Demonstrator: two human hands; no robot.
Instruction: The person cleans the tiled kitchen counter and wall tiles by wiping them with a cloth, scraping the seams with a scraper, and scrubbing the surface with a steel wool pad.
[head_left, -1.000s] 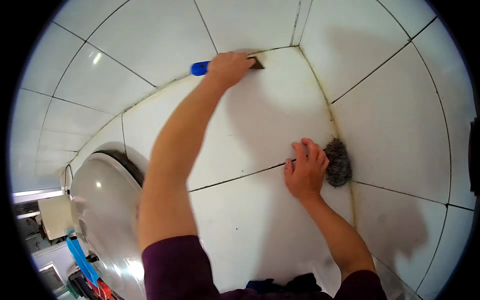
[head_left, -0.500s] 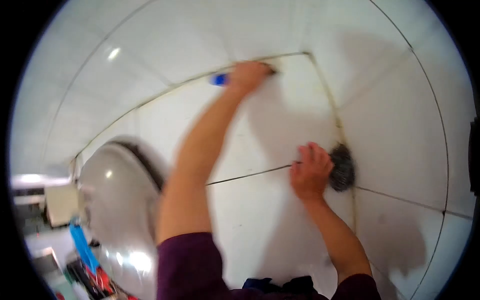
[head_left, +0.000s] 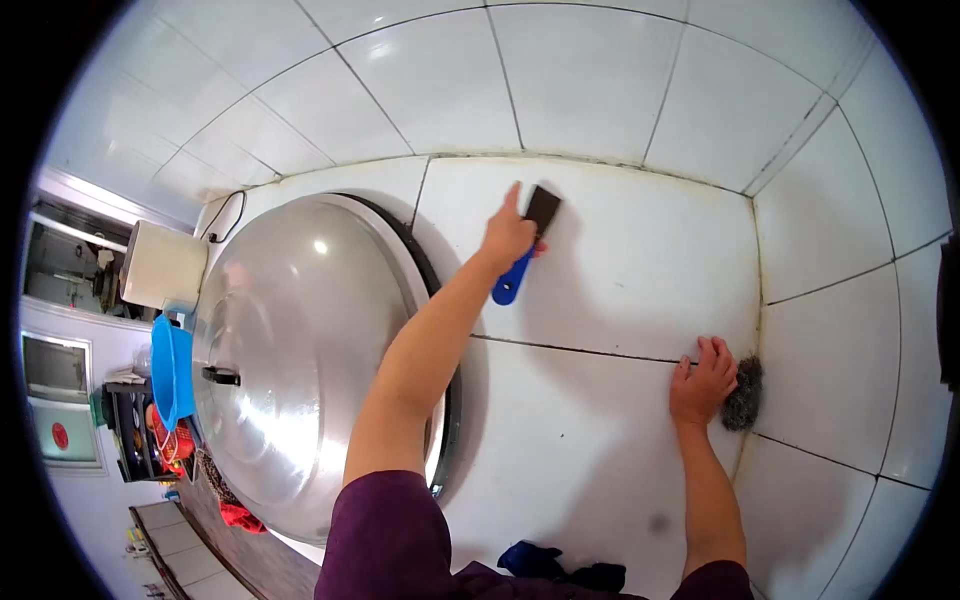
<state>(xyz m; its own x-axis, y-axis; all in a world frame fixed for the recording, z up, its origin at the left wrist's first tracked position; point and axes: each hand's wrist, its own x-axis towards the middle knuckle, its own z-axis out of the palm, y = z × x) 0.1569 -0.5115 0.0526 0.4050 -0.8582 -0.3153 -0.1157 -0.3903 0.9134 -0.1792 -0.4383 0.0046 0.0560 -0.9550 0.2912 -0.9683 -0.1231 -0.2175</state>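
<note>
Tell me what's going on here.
A person is working over a white tiled surface with both bare hands. The left hand grips a blue-handled scraper, its dark blade pointing toward the back wall; whether the blade touches the tile is hard to tell. The right hand is on the surface, fingers loosely spread, right beside a gray scouring pad at the foot of the side wall. A large domed metal lid sits to the left.
</note>
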